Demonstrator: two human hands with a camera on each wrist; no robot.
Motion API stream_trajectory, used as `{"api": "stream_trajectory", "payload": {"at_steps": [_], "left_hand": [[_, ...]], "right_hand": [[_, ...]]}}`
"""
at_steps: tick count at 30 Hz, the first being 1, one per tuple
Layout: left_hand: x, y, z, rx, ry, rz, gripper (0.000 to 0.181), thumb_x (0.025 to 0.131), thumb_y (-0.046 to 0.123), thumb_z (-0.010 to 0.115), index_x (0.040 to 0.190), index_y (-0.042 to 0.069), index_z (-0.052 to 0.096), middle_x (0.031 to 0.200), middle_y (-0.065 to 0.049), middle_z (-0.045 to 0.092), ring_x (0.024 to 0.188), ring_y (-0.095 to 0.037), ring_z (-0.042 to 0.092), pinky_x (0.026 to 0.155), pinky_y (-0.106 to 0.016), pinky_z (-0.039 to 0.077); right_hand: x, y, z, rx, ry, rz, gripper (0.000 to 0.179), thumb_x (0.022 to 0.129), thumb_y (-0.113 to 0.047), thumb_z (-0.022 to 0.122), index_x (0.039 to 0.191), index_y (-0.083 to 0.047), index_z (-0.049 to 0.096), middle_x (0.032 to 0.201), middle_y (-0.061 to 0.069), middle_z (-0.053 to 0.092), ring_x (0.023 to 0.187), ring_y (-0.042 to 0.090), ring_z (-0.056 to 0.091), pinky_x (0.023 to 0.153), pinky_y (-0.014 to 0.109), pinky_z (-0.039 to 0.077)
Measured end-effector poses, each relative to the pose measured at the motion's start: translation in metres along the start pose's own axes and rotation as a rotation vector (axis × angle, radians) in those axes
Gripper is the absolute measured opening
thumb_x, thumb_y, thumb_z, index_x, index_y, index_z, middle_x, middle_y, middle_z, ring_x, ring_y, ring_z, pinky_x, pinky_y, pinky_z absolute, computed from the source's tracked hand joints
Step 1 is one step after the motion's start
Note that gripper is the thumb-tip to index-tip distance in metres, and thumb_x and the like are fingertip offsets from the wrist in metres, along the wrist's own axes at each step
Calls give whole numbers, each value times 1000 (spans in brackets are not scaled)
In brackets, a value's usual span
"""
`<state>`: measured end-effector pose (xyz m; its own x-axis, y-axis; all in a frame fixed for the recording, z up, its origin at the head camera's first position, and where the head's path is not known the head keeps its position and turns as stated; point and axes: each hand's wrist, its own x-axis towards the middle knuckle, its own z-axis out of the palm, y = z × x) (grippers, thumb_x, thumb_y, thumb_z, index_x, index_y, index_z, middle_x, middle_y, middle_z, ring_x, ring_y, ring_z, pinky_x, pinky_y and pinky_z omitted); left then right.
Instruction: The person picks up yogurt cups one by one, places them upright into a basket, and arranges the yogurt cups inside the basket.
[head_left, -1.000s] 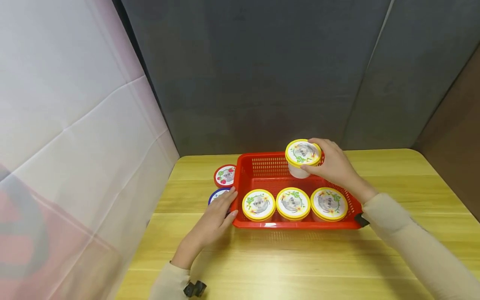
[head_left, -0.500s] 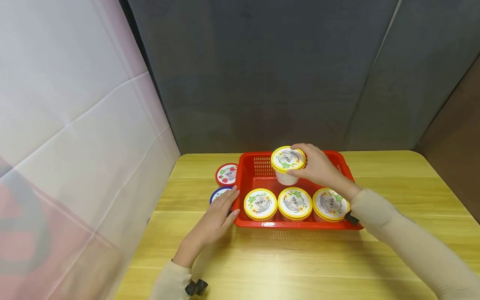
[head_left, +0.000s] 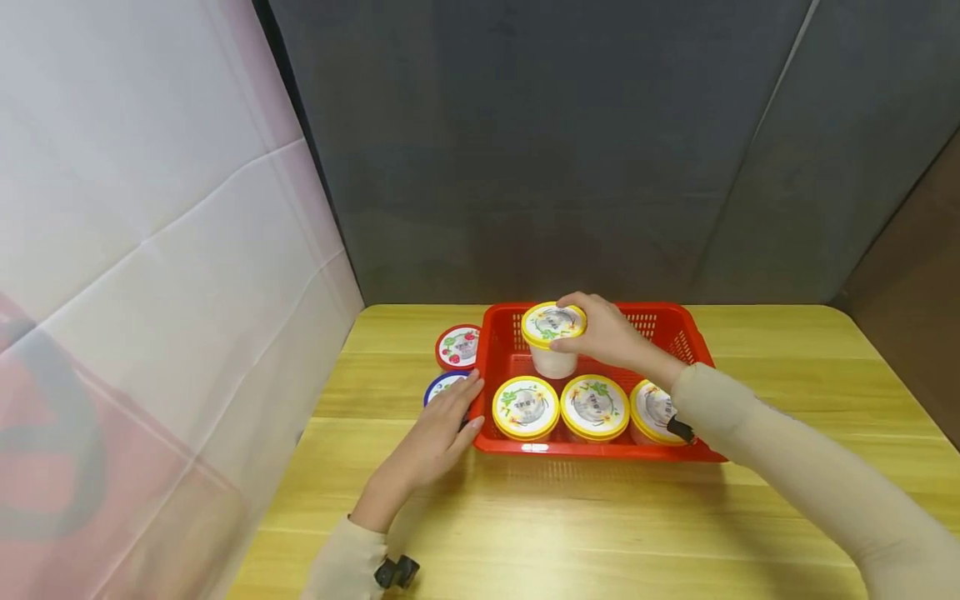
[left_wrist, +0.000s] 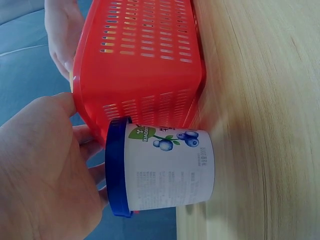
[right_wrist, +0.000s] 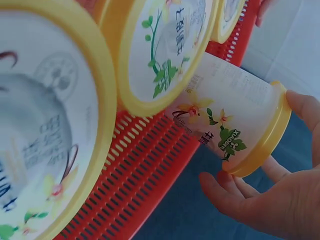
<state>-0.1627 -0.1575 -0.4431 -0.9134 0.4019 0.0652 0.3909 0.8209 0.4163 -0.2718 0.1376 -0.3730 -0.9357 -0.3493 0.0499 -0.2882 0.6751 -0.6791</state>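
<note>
The yellow-lidded cup (head_left: 547, 335) is held at the rear left of the red basket (head_left: 592, 450), its lid rim pinched between the thumb and fingers of the right hand (head_left: 603, 333); I cannot tell whether its base touches the basket floor. The hold seems to bear on the lid alone, so a loose lid could part from the body under the cup's weight; lowered too near the person, the base could knock the front row of cups (head_left: 595, 407), and a drift left could catch the basket wall.

The cup points lid up, base down, its body narrowing downward; the base-to-lid axis runs close to vertical, though the cup looks little taller than wide.

Well apart from the right, the left hand (head_left: 435, 429) rests against the basket's left end, fingers fairly straight, thumb at the near corner; a hard push there could slide the basket on the worktop (head_left: 600, 525), or a careless finger tip the blue-lidded cup (left_wrist: 170, 170), upright just beside it; the red-lidded cup (head_left: 459, 347) stands farther back.
</note>
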Motion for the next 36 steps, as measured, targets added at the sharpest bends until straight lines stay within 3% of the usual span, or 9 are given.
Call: {"api": "stream_trajectory", "payload": {"at_steps": [13,27,36], "left_hand": [[2,6,4,-13,1,-6,63,104,43,45,159,24,22,168,9,17,156,-21,20,126,-49,24],[2,9,6,-9,-13,-4,62,104,43,43,159,23,21,168,7,16,156,-20,19,127,-46,21],[1,9,6,-15,-14,-9,62,104,43,43,159,23,21,168,7,17,156,-20,20,127,-46,21]], "right_hand": [[11,2,22,-41,-33,-12,67,79,-32,82,134,-7,53,131,17,59,121,35,53,109,54,43],[22,9,34,-2,-100,36,67,81,-31,81,136,-7,52,135,16,57,122,33,51,108,51,44],[20,8,41,16,-116,5,66,81,-27,80,137,-5,52,137,18,56,127,35,49,112,53,41]]}}
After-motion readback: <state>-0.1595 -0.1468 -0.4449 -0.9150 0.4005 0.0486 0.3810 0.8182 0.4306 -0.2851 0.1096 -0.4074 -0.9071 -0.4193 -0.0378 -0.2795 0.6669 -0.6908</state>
